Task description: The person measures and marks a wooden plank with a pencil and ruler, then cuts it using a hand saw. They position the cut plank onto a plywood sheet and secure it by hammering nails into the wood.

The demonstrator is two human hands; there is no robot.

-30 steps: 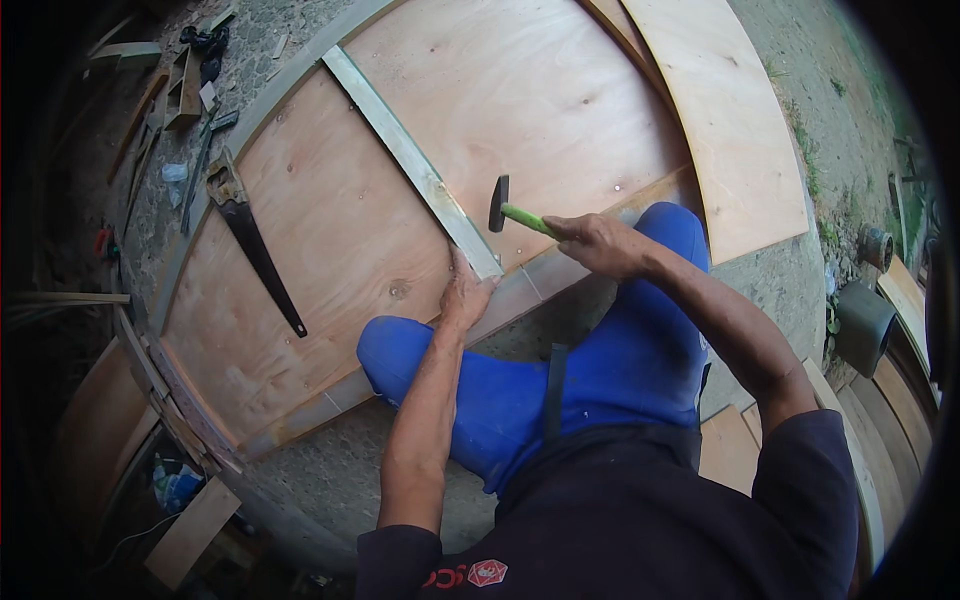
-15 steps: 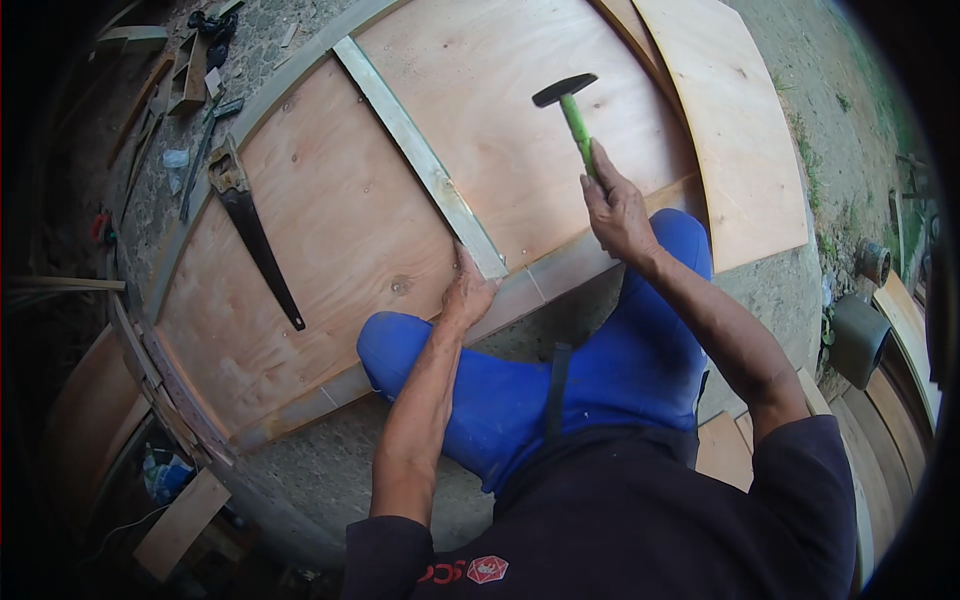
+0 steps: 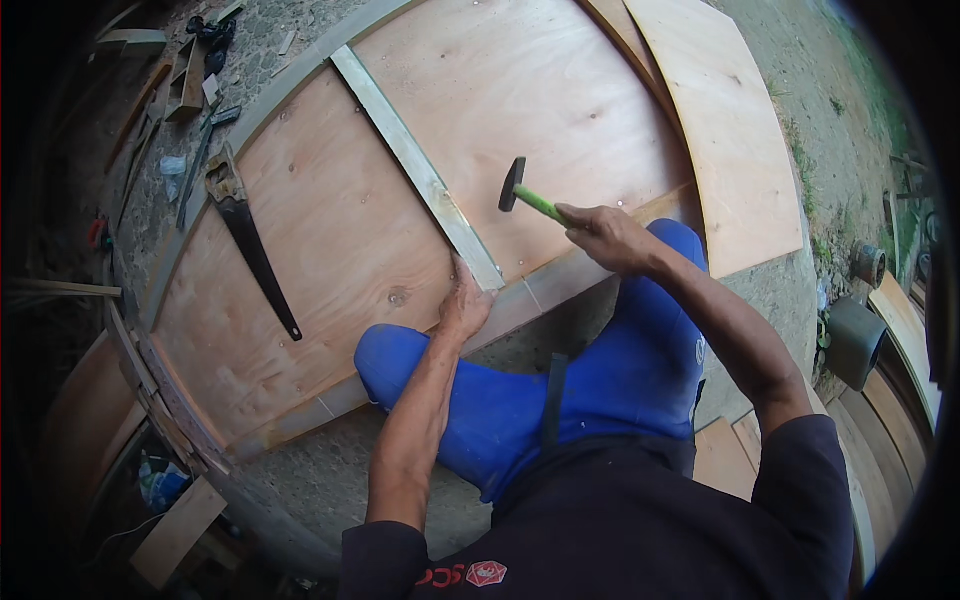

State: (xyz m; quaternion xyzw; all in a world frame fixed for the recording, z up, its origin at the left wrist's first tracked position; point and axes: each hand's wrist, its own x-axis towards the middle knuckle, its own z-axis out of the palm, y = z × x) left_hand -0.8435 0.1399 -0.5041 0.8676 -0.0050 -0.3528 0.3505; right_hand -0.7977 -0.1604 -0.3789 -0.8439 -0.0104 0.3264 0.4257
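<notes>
My right hand (image 3: 612,238) is closed round the green handle of a hammer (image 3: 541,204). The dark hammer head hangs over the plywood panel, pointing left toward a pale wooden batten (image 3: 405,145). This batten runs across the panel from its far curved edge to its near edge. At the batten's near end, my left hand (image 3: 466,306) grips it from the left side; part of its fingers is hidden. The plywood panel (image 3: 310,200) lies framed by wooden edging strips (image 3: 515,300) in front of my knees.
A handsaw (image 3: 255,250) lies on the panel's left part, handle across the far edging. A curved plywood sheet (image 3: 735,130) overlaps the right side. Wood scraps and an open wooden box (image 3: 186,85) lie at far left; a dark container (image 3: 853,342) stands at right.
The hammer has swung down and left, its head turning from pointing away to pointing left toward the batten. My left hand stays at the batten's near end.
</notes>
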